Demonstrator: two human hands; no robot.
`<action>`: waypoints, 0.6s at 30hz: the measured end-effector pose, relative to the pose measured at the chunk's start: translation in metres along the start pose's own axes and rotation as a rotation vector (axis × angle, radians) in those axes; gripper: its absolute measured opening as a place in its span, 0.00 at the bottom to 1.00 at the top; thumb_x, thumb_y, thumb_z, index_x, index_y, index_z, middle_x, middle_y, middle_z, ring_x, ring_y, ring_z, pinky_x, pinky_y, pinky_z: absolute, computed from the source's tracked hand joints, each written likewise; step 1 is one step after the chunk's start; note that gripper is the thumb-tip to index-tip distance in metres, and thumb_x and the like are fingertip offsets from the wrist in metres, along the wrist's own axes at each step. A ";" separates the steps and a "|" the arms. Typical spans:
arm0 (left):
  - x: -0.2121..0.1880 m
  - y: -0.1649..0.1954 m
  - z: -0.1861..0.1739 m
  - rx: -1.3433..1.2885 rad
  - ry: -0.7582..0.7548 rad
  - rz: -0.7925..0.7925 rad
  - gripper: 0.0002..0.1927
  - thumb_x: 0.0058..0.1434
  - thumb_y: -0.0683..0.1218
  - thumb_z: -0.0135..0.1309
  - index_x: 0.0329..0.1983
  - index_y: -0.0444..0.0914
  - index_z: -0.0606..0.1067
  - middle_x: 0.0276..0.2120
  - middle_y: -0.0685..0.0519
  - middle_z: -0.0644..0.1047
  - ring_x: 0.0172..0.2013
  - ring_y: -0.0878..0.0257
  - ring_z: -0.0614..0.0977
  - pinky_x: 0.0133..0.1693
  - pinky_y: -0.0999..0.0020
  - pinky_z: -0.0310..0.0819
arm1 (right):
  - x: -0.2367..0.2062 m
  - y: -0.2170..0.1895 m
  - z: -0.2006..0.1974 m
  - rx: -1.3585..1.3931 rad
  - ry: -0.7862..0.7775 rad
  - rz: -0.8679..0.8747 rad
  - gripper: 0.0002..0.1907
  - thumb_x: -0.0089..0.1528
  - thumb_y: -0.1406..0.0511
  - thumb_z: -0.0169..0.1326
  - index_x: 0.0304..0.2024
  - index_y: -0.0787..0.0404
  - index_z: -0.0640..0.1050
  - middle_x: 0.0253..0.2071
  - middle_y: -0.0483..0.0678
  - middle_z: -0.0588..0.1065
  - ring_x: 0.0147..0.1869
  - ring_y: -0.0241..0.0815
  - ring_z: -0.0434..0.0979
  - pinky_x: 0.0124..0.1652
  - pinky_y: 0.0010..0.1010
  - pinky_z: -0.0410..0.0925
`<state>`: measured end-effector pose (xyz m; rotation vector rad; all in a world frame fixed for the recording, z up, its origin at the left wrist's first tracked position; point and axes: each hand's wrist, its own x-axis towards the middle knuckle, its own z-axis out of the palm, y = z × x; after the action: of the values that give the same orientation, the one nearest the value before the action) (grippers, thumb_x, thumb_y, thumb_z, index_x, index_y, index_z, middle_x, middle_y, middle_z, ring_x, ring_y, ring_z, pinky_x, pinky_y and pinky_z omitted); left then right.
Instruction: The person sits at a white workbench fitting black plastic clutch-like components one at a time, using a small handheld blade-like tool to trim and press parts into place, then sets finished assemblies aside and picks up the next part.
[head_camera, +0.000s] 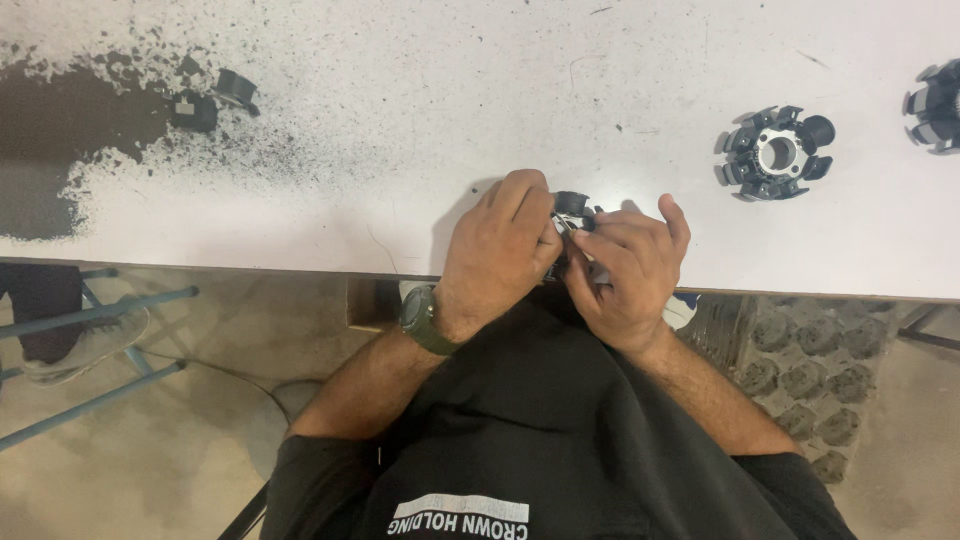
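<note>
Both hands, left hand (497, 248) and right hand (628, 268), curl their fingers tight around a small black toothed part (572, 206) at the white table (420, 120) edge, mostly hidden

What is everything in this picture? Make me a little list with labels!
left hand: left hand, wearing a green wristwatch, grips the small black part
right hand: right hand pinches the same part
held thing: small black part, mostly hidden by fingers
table: white table, worn dark at its left end
on table: black ring-shaped toothed part with a silver centre; another at the right edge; two small black pieces far left
</note>
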<state>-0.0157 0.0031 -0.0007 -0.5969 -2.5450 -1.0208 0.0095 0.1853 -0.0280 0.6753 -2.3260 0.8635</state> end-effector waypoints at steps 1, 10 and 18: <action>-0.001 0.000 0.000 0.003 -0.001 0.001 0.11 0.57 0.36 0.56 0.42 0.33 0.70 0.43 0.47 0.72 0.41 0.52 0.79 0.40 0.60 0.77 | 0.000 0.000 0.000 0.003 -0.009 -0.002 0.18 0.57 0.75 0.68 0.46 0.57 0.77 0.41 0.46 0.76 0.54 0.46 0.77 0.73 0.51 0.52; -0.004 -0.010 0.000 -0.065 -0.034 -0.174 0.06 0.63 0.36 0.55 0.41 0.33 0.71 0.51 0.44 0.73 0.36 0.57 0.79 0.35 0.65 0.78 | 0.000 0.000 -0.006 0.182 0.030 0.111 0.14 0.62 0.76 0.61 0.47 0.61 0.74 0.44 0.48 0.75 0.56 0.48 0.78 0.75 0.53 0.56; 0.006 0.016 -0.038 0.067 0.015 0.061 0.36 0.54 0.53 0.71 0.58 0.30 0.70 0.60 0.37 0.69 0.59 0.43 0.74 0.54 0.51 0.76 | -0.018 0.028 -0.049 0.248 0.128 0.282 0.08 0.64 0.74 0.51 0.45 0.60 0.72 0.45 0.51 0.75 0.58 0.48 0.76 0.76 0.55 0.55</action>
<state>-0.0078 -0.0117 0.0370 -0.6420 -2.5212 -0.9121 0.0211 0.2428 -0.0203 0.3797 -2.2508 1.2987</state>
